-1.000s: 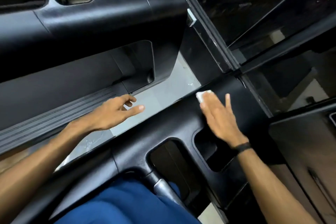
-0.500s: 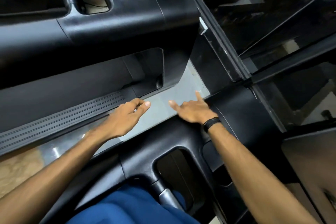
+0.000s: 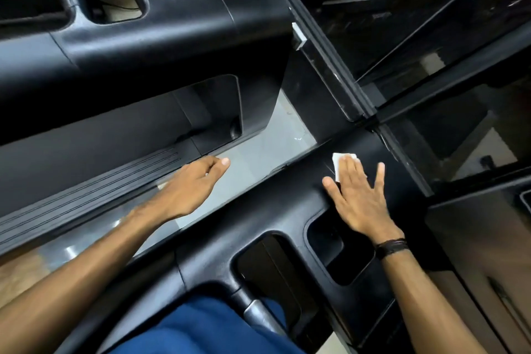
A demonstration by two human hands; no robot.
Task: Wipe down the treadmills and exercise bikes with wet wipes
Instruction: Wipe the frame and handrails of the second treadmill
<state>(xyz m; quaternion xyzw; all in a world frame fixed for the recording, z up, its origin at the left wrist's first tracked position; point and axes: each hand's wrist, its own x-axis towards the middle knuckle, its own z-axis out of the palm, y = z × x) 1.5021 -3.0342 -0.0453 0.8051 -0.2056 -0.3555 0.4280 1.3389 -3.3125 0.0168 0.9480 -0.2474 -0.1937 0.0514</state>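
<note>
Your right hand (image 3: 357, 195) lies flat, fingers straight and spread, pressing a white wet wipe (image 3: 340, 162) onto the near black treadmill console (image 3: 287, 210), right of centre. Your left hand (image 3: 191, 185) hovers over the grey floor (image 3: 258, 158), fingers loosely curled, holding nothing.

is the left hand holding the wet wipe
No, the white wet wipe lies under the flat fingers of the right hand on the black treadmill cover; the left hand holds nothing.

Wet wipe (image 3: 342, 162) mostly under fingers (image 3: 352, 174)
</note>
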